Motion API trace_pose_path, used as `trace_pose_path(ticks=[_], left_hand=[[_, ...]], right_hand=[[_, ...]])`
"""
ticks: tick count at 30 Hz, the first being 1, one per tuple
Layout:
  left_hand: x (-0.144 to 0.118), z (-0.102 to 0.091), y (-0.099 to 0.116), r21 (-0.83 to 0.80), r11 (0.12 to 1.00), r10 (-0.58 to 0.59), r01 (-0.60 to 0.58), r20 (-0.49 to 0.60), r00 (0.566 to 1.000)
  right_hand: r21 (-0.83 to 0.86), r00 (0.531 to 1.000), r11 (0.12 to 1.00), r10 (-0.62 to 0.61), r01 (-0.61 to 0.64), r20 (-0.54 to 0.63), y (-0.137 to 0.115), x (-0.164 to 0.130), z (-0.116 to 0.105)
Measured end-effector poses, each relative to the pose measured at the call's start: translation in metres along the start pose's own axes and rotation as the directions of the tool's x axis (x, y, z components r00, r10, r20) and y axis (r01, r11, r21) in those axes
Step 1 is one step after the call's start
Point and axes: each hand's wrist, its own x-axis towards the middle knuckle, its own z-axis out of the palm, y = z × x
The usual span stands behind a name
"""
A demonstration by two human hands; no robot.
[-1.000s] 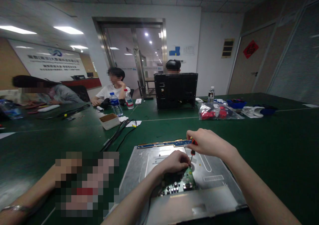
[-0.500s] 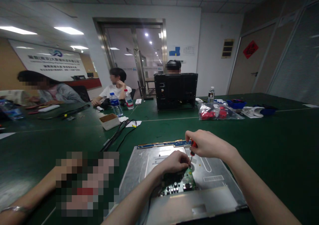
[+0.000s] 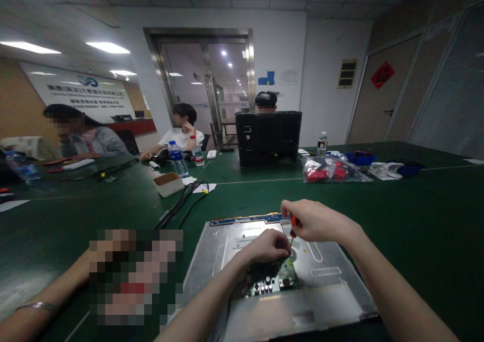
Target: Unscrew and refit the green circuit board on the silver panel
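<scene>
Right hand (image 3: 313,222) grips a screwdriver (image 3: 292,224); left hand (image 3: 266,246) pinches the circuit board (image 3: 282,277) beside cables (image 3: 181,201).

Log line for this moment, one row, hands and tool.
right hand: shut on screwdriver, tip down at circuit board | left hand: fingers on circuit board | base: metal panel on green table

My right fingers (image 3: 293,216) cover most of the screwdriver (image 3: 293,225); its tip vanishes behind my left fingers (image 3: 282,243), which also hide part of the circuit board (image 3: 285,276). Left of them, a pixelated patch (image 3: 136,276) blots out the table (image 3: 397,206).
</scene>
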Motion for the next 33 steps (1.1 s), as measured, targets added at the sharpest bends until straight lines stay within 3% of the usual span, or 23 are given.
trace_pose_path(ticks=[9, 15, 19, 25, 33], left_hand=[[0.0016, -0.0001, 0.0013, 0.025, 0.999, -0.03, 0.03, -0.012, 0.999], [0.0001, -0.0007, 0.0045, 0.024, 0.999, -0.034, 0.035, -0.016, 0.999], [-0.0001, -0.0003, 0.0044, 0.017, 0.999, -0.039, 0.04, -0.012, 0.999], [0.0004, 0.0, 0.003, 0.01, 0.999, -0.039, 0.039, -0.013, 0.999], [0.0001, 0.0004, 0.0035, 0.007, 0.999, -0.048, 0.048, -0.018, 0.999]], right_hand=[[-0.089, 0.992, 0.988, 0.129, -0.129, -0.012, -0.0021, 0.0017, -0.0024], [-0.013, 1.0, 1.0, -0.026, 0.026, -0.016, 0.0004, -0.0022, -0.0005], [0.007, 1.0, 1.0, 0.014, -0.014, 0.0, -0.0021, -0.0013, -0.0009], [-0.104, 0.993, 0.988, 0.115, -0.118, -0.038, -0.0062, 0.0026, -0.0022], [0.012, 1.0, 1.0, 0.01, -0.01, -0.022, -0.0059, -0.003, -0.0038]])
